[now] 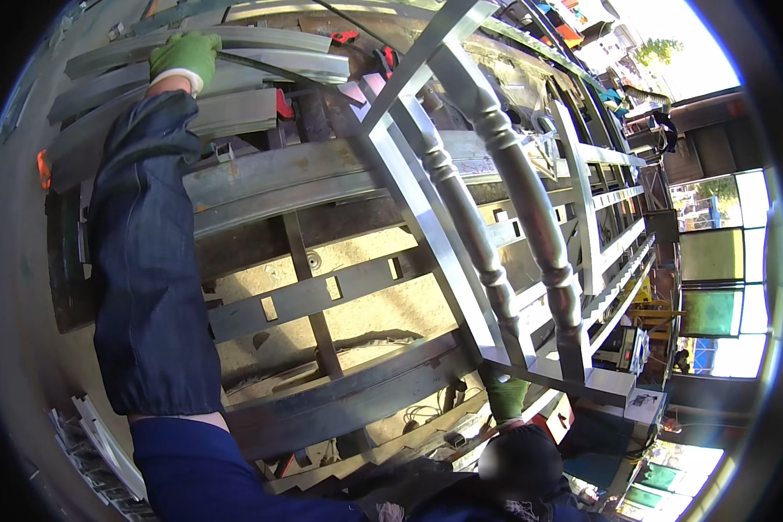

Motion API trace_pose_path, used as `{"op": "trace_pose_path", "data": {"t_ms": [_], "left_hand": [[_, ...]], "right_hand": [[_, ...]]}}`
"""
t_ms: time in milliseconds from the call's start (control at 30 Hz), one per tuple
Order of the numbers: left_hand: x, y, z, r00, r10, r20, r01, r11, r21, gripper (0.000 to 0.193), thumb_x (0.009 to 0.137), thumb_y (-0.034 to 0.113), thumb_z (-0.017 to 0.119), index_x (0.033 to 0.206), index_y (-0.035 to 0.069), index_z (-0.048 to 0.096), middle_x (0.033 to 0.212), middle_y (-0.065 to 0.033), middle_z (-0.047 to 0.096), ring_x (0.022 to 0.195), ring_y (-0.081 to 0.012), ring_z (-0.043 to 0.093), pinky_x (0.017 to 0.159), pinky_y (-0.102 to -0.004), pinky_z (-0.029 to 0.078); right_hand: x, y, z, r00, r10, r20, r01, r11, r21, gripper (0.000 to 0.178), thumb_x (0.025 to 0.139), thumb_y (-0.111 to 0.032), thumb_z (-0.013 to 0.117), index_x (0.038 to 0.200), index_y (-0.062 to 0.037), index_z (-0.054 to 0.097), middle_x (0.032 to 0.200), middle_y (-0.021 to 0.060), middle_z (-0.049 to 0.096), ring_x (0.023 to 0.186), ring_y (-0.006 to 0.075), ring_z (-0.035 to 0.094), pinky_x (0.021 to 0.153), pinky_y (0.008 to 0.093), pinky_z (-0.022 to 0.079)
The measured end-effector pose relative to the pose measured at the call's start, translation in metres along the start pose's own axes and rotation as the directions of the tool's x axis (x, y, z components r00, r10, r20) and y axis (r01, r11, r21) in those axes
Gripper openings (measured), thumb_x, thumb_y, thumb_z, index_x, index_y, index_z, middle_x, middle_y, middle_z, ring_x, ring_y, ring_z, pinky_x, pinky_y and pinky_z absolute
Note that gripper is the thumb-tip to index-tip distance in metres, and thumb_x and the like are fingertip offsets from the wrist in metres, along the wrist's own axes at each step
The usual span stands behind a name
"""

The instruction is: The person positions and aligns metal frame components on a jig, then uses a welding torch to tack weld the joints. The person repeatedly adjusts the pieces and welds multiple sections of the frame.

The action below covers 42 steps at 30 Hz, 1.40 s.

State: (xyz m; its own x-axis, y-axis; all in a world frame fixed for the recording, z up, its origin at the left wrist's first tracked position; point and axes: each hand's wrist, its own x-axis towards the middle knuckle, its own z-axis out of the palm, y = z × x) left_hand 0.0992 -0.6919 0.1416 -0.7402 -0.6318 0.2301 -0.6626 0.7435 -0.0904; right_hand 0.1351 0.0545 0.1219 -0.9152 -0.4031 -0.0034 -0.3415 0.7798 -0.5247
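Observation:
My left hand (184, 59), in a green glove, is at the far left among grey metal channels (278, 65). Its fingers are closed round a thin dark bar (265, 67), which runs right toward a metal frame. This silvery frame (426, 230) stands tilted over the bench, with two turned balusters (531, 187) between its end bars. My right hand (506, 398), also green-gloved, grips the frame's near end from below; the end bar hides most of its fingers.
Slotted steel rails (326, 291) and a wide steel beam (348, 391) cross the work area, with gaps showing the floor. Red-handled clamps (344, 37) lie at the back. Another barred metal frame (587, 200) stands to the right. Metal strips (104, 444) lie at lower left.

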Motion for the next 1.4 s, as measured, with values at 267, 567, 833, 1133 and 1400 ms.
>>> {"op": "trace_pose_path", "data": {"t_ms": [267, 567, 833, 1133, 1400], "left_hand": [[0.036, 0.012, 0.025, 0.989, 0.075, -0.124, -0.078, 0.997, -0.021, 0.026, 0.094, 0.030, 0.065, 0.114, 0.024, 0.081, 0.113, -0.0095, 0.079, 0.118, -0.0343, 0.070, 0.099, -0.0523, 0.054], [0.104, 0.020, 0.061, 0.939, 0.255, -0.231, -0.277, 0.958, -0.071, 0.030, 0.092, 0.021, 0.064, 0.114, 0.028, 0.083, 0.120, -0.0081, 0.077, 0.119, -0.0363, 0.070, 0.099, -0.0506, 0.055], [0.121, 0.049, 0.066, 0.959, 0.166, -0.230, -0.191, 0.978, -0.088, 0.028, 0.090, 0.025, 0.067, 0.113, 0.026, 0.083, 0.126, -0.0113, 0.075, 0.122, -0.0341, 0.069, 0.101, -0.0500, 0.052], [0.123, 0.065, 0.099, 0.965, 0.149, -0.216, -0.178, 0.977, -0.121, 0.025, 0.090, 0.030, 0.068, 0.108, 0.024, 0.084, 0.112, -0.0099, 0.079, 0.112, -0.0336, 0.073, 0.094, -0.0492, 0.055], [0.134, 0.075, 0.130, 0.965, 0.202, -0.166, -0.219, 0.972, -0.085, 0.021, 0.092, 0.026, 0.066, 0.104, 0.023, 0.083, 0.108, -0.0088, 0.080, 0.103, -0.0345, 0.077, 0.085, -0.0487, 0.059]], "right_hand": [[-0.009, 0.028, 0.010, 0.985, 0.173, 0.013, -0.172, 0.959, 0.226, 0.057, 0.093, -0.019, 0.082, 0.142, 0.0016, 0.062, 0.121, 0.0129, 0.073, 0.107, 0.0211, 0.069, 0.093, 0.0376, 0.056], [-0.022, 0.059, 0.014, 0.967, 0.254, -0.035, -0.245, 0.956, 0.163, 0.040, 0.089, -0.015, 0.087, 0.123, 0.0000, 0.070, 0.108, 0.0078, 0.073, 0.099, 0.0185, 0.068, 0.090, 0.0357, 0.056], [-0.019, 0.031, 0.010, 0.972, 0.233, -0.017, -0.230, 0.968, 0.100, 0.063, 0.090, -0.012, 0.083, 0.147, 0.0029, 0.058, 0.135, 0.0153, 0.068, 0.122, 0.0248, 0.066, 0.103, 0.0400, 0.054], [-0.020, 0.044, 0.016, 0.972, 0.225, -0.068, -0.225, 0.974, 0.000, 0.065, 0.090, -0.011, 0.082, 0.148, 0.0031, 0.056, 0.138, 0.0163, 0.067, 0.125, 0.0258, 0.065, 0.105, 0.0408, 0.053], [-0.019, 0.057, 0.023, 0.972, 0.225, -0.070, -0.228, 0.972, -0.050, 0.066, 0.090, -0.010, 0.082, 0.149, 0.0032, 0.055, 0.141, 0.0173, 0.065, 0.128, 0.0266, 0.064, 0.107, 0.0415, 0.052]]}}
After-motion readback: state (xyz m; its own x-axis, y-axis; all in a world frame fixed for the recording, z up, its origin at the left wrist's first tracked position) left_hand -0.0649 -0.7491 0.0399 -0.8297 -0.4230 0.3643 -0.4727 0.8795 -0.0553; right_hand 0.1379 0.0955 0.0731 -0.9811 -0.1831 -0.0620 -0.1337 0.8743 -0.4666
